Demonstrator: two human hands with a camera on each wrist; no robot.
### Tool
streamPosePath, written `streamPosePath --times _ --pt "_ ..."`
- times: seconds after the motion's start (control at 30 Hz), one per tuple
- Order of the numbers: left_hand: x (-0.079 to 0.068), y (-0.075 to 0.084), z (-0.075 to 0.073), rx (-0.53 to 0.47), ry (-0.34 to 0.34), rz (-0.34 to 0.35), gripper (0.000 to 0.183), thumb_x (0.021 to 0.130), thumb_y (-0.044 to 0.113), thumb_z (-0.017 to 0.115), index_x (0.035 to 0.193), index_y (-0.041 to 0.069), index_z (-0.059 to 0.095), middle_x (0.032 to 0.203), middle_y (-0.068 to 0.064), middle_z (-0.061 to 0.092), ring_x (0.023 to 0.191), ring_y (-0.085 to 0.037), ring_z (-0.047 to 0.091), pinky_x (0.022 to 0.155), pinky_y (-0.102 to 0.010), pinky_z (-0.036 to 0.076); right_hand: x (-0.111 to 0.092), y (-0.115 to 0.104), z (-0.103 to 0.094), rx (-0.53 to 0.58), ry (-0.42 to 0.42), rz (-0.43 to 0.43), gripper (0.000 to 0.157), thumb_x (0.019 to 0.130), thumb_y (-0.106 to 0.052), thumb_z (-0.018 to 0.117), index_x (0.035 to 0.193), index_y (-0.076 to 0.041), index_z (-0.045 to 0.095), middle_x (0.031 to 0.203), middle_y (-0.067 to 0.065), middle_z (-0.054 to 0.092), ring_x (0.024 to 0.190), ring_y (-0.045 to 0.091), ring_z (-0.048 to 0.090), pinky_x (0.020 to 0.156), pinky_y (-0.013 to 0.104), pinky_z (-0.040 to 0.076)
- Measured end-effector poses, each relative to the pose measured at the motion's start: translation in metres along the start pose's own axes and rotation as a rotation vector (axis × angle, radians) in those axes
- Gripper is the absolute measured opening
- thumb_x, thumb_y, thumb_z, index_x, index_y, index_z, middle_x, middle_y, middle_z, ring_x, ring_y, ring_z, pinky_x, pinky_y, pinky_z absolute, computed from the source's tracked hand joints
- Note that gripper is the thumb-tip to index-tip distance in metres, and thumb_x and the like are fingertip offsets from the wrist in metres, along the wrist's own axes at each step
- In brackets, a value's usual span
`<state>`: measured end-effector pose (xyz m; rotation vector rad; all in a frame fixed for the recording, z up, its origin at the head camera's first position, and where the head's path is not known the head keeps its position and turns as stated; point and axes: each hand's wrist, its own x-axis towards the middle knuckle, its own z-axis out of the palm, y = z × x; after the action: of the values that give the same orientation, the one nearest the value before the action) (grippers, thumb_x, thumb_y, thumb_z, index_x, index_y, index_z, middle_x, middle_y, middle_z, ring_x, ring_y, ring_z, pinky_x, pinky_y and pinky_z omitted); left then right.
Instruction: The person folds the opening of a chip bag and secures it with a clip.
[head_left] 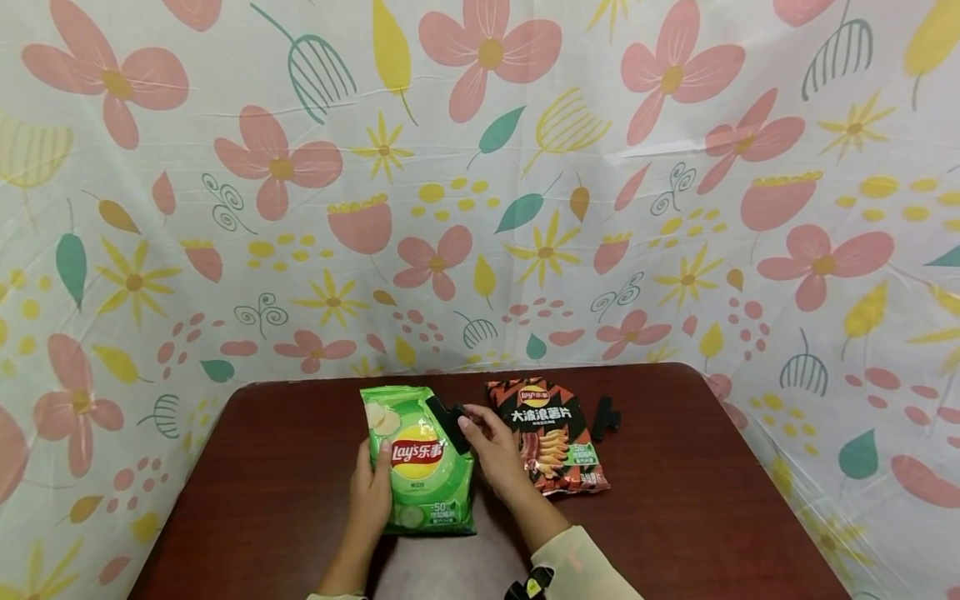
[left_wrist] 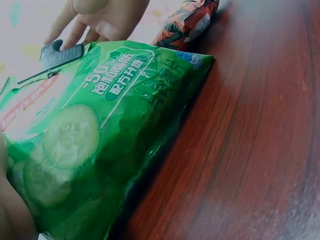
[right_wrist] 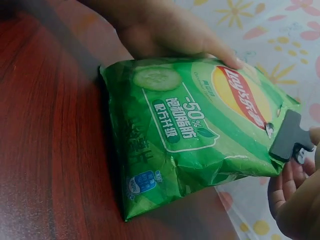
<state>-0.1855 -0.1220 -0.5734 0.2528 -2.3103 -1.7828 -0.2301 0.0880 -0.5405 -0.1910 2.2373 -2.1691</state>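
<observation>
Green chips bag (head_left: 420,483), black clip (head_left: 452,425) on its edge

Left hand (head_left: 371,485) gripping it, just left of the red-and-black pack (head_left: 555,433); right hand (head_left: 492,450) pinching the clip on the side nearer that pack. Second clip (head_left: 604,419) just right of the pack.

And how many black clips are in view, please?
2. One black clip is on an edge of the green bag, held by the right hand; the second clip lies on the table beside the red-and-black bag. Others could be hidden under the bags.
</observation>
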Motion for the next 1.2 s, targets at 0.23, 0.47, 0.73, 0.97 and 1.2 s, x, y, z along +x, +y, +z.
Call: streamPosePath --times 0.23,0.47,0.73,0.97,1.2 --pt "0.003 -0.003 0.0 0.01 0.042 -0.014 0.052 0.108 0.046 0.04 0.148 0.012 0.045 0.106 -0.016 0.07 0.087 -0.015 0.064 0.081 -0.036 0.05 -0.006 0.003 0.006 -0.038 -0.105 0.047 0.055 0.103 -0.026 0.06 0.152 -0.007 0.042 0.138 0.022 0.056 0.119 0.026 0.059 0.092 0.033 0.052" --pt "0.004 -0.006 -0.002 -0.003 0.067 -0.037 0.054 0.107 0.05 0.039 0.146 0.014 0.046 0.104 -0.015 0.068 0.083 -0.013 0.063 0.079 -0.033 0.05 -0.014 0.005 0.009 -0.171 -0.185 0.139 0.07 0.101 -0.037 0.062 0.157 -0.009 0.031 0.152 0.026 0.042 0.137 0.045 0.045 0.101 0.053 0.049" --pt "0.008 -0.002 -0.009 0.001 0.071 -0.069 0.057 0.107 0.051 0.037 0.147 0.011 0.043 0.105 -0.018 0.066 0.084 -0.014 0.06 0.08 -0.034 0.049 -0.015 0.014 0.012 -0.162 -0.237 0.157 0.073 0.099 -0.028 0.066 0.156 -0.002 0.029 0.148 0.027 0.046 0.132 0.041 0.052 0.097 0.049 0.052" --pt "0.012 -0.004 -0.013 0.037 0.082 -0.083 0.062 0.106 0.056 0.035 0.148 0.01 0.043 0.109 -0.019 0.066 0.09 -0.018 0.061 0.085 -0.037 0.048 -0.018 0.015 0.015 -0.101 -0.248 0.165 0.068 0.1 -0.024 0.064 0.155 0.0 0.031 0.145 0.026 0.049 0.129 0.04 0.054 0.089 0.046 0.057" --pt "0.016 -0.002 -0.018 0.045 0.069 -0.109 0.068 0.104 0.062 0.033 0.15 0.012 0.041 0.11 -0.018 0.067 0.09 -0.019 0.063 0.084 -0.036 0.049 -0.019 0.015 0.017 -0.088 -0.254 0.154 0.061 0.102 -0.023 0.06 0.154 -0.004 0.036 0.144 0.025 0.05 0.131 0.04 0.054 0.09 0.05 0.056"
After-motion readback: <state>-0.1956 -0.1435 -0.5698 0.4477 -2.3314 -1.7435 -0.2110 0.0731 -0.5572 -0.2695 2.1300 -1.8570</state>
